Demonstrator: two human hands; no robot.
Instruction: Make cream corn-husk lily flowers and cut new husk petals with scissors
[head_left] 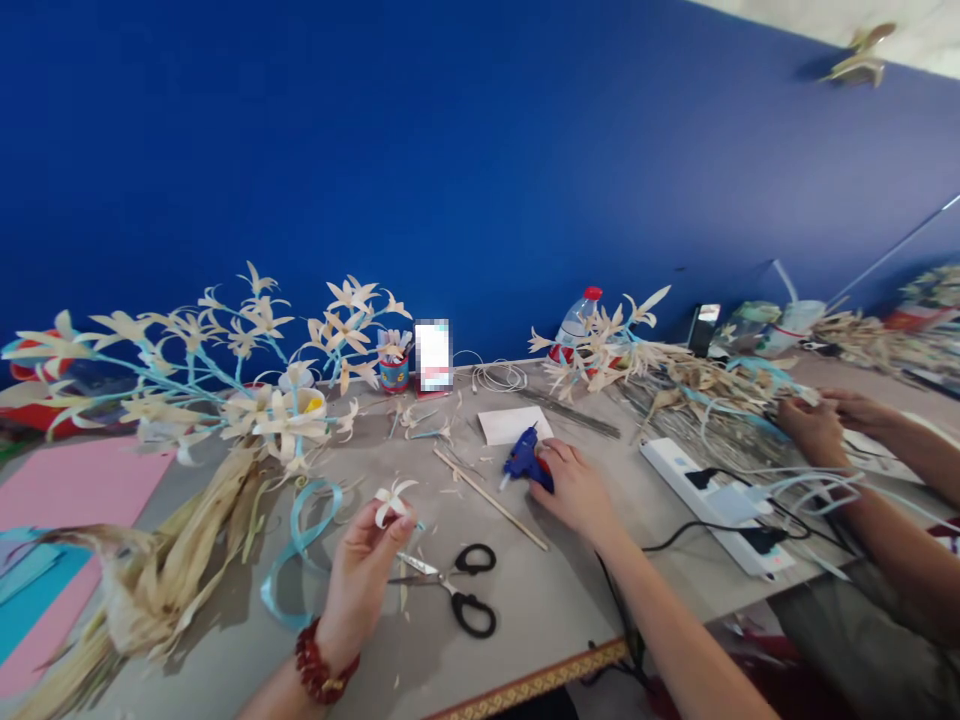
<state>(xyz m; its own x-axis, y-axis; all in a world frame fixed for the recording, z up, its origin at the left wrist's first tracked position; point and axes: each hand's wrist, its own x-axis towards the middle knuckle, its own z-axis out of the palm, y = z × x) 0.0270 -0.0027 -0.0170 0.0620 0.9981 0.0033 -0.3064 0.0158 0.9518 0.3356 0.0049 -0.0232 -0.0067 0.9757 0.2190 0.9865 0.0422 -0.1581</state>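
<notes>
Corn-husk flower [394, 500] pinched in the left hand [361, 570], petals splayed upward, beyond the scissors [448, 580].
Right hand [576, 488] grips the blue glue gun [523, 458], its long axis slanting (phone screen [433, 352] unreadable), beyond-right of the scissors.

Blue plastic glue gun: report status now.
Left hand holding small cream pointed-petalled flower. Right hand gripping blue glue gun. Black-handled metal scissors lying between hands.

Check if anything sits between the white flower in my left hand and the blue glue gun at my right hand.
Only something low: a thin wooden stick lies flat on the table between the white flower and the blue glue gun. The flower is held up; nothing visible stands upright between them.
</notes>
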